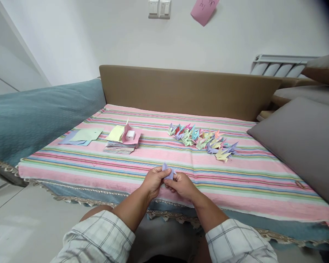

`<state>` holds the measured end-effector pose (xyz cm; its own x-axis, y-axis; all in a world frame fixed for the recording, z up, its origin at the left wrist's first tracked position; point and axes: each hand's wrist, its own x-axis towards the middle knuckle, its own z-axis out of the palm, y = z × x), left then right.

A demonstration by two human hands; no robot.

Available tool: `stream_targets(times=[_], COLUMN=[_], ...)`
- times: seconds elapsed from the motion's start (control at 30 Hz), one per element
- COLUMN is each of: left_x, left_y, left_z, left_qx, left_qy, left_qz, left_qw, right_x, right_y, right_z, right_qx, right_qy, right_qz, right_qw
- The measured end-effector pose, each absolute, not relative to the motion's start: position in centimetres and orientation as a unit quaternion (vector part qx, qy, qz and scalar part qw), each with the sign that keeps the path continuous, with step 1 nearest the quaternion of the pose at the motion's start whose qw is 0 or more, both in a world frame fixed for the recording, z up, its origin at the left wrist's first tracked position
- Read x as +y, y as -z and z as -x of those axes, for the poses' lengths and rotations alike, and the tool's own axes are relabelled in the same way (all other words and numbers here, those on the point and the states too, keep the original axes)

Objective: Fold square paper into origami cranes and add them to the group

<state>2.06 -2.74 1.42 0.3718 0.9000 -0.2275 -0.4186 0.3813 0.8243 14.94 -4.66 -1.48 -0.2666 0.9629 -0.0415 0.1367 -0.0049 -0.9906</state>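
Observation:
Between my two hands is a small folded piece of purple paper (168, 174), held over the front part of the striped cloth. My left hand (153, 180) pinches its left side, thumb on top. From the other side, my right hand (182, 185) grips its lower right part with closed fingers. A pointed tip of the paper sticks up above the left thumb. Beyond my hands and to the right, several folded paper cranes (201, 140) in many colours lie grouped together on the cloth.
To the left stands a stack of paper (121, 147) with a small white box (130, 135) on top. Farther left lie loose green and blue sheets (86, 134). Grey cushions (298, 135) lean at the right. A brown backrest (181, 89) closes the far side of the striped cloth (79, 164).

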Motion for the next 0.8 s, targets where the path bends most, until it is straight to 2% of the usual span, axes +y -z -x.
stream_targets(times=[0.2, 0.37, 0.53, 0.8], left_x=[-2.44, -2.61, -3.05, -3.05], left_y=[-1.14, -1.37, -1.48, -1.77], left_z=[-1.64, -1.67, -1.95, -1.95], left_qx=[0.344, 0.356, 0.347, 0.341], left_qy=[-0.409, -0.423, -0.386, -0.396], left_qz=[-0.299, -0.348, -0.395, -0.386], left_qw=[0.791, 0.758, 0.758, 0.760], right_x=[-4.62, -4.97, -5.09, -5.03], right_y=[1.21, 1.03, 0.89, 0.78], right_z=[-14.77, -14.98, -14.82, -14.90], right_qx=[-0.651, -0.631, -0.585, -0.641], right_qy=[-0.443, -0.503, -0.579, -0.501], right_qz=[0.458, 0.446, 0.432, 0.438], right_qw=[0.413, 0.388, 0.368, 0.382])
